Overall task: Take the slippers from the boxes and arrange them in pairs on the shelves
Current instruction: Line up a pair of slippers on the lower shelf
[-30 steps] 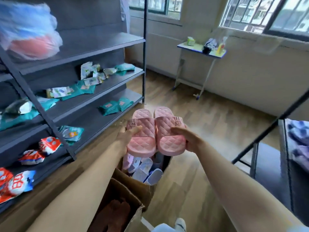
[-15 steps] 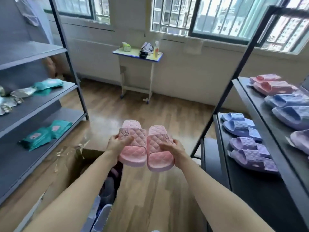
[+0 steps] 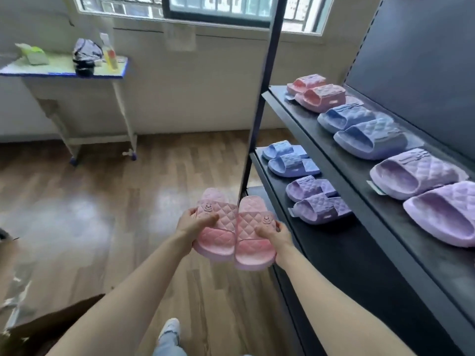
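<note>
Rightward, the dark rack [image 3: 411, 60] stood close, its lower shelf [image 3: 331, 253] showing free surface nearer me than the purple pair [image 3: 316, 201], wood floor [image 3: 102, 214] spreading left. The quilted pink slippers [image 3: 221, 228] hung side by side before the upright post [image 3: 259, 111], my left hand [image 3: 195, 222] and right hand [image 3: 276, 233] each gripping one, fingers curled.

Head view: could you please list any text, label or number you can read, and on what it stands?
No text is readable.
On pink slippers: embossed emblems, no legible letters.
On purple slipper: strap tag too small.
On bottle: label blurred.
On wall sheet: blurred.
</note>
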